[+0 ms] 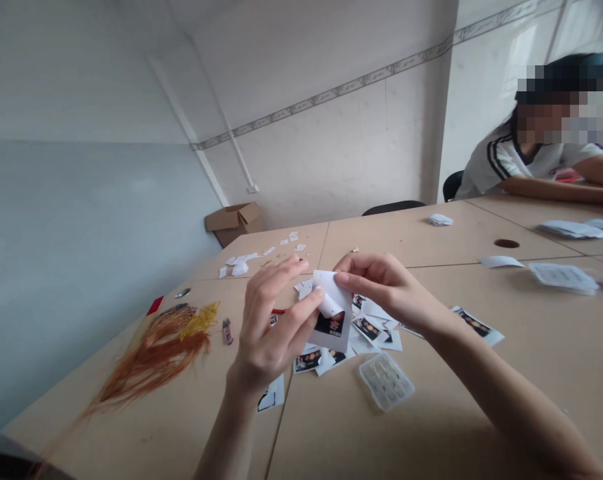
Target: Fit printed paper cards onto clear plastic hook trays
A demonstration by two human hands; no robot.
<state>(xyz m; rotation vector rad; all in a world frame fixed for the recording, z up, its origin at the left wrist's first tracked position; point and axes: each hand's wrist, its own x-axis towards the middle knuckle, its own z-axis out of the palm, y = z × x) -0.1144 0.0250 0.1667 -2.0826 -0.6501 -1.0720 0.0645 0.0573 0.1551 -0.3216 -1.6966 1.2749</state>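
Observation:
A white card (340, 342) with a dark printed picture is held up over the table, a curled white flap across its upper part. My right hand (381, 283) pinches its top right corner between thumb and fingers. At its left edge is my left hand (276, 320), the index fingertip on the curled flap and the other fingers spread; its thumb is partly hidden. Beneath and behind lie several printed cards (368, 328) in a loose pile. A clear plastic box (386, 381) with small pieces inside sits in front of the pile.
Orange threads (156, 360), yellow threads (201, 320) and a small clipper (227, 331) lie at left. Paper scraps (240, 265) are farther back. At right are another plastic box (564, 277), paper stacks (574, 229) and a seated person (501, 157). A cardboard box (234, 223) stands beyond the table.

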